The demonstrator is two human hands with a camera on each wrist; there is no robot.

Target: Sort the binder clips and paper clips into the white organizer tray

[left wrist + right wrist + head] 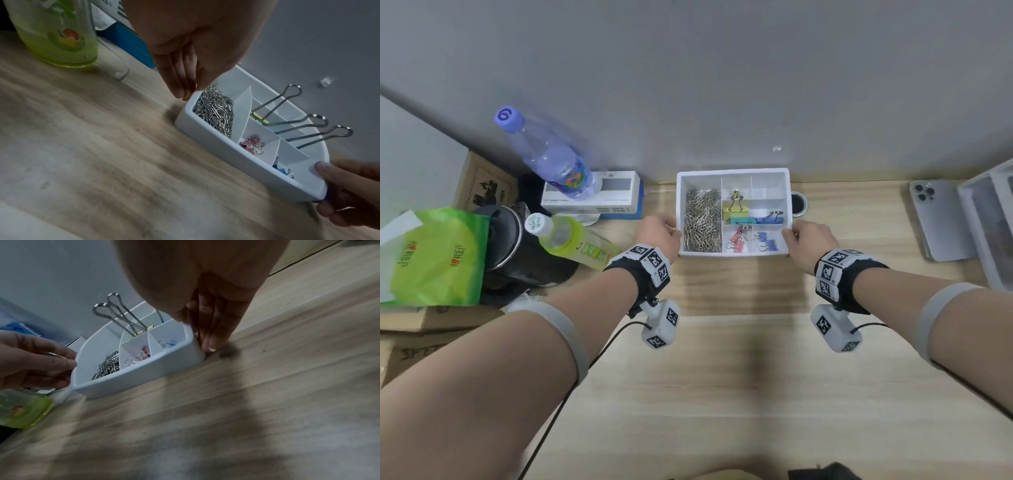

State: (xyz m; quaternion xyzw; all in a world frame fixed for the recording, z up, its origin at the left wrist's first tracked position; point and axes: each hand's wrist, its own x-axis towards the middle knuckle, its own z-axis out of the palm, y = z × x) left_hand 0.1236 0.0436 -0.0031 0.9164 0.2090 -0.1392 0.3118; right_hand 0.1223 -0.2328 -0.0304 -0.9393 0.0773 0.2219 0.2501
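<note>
The white organizer tray [732, 172] sits on the wooden desk against the grey wall. Its long left compartment holds a heap of silver paper clips [703, 219]. Large yellow [736, 207] and blue binder clips [770, 219] stand in the middle compartments. Small pink clips [736, 240] and small blue clips [767, 240] lie in the two front ones. My left hand [191, 92] pinches the tray's left wall, thumb at the rim and fingers outside. My right hand [195, 334] pinches the right wall the same way.
Left of the tray stand a green drink bottle [571, 240], a purple-capped water bottle [544, 154], a white box [599, 195], a black pot [506, 233] and a green bag [434, 257]. A cable hole [798, 204] lies beside the tray's right wall. A phone [938, 222] lies far right.
</note>
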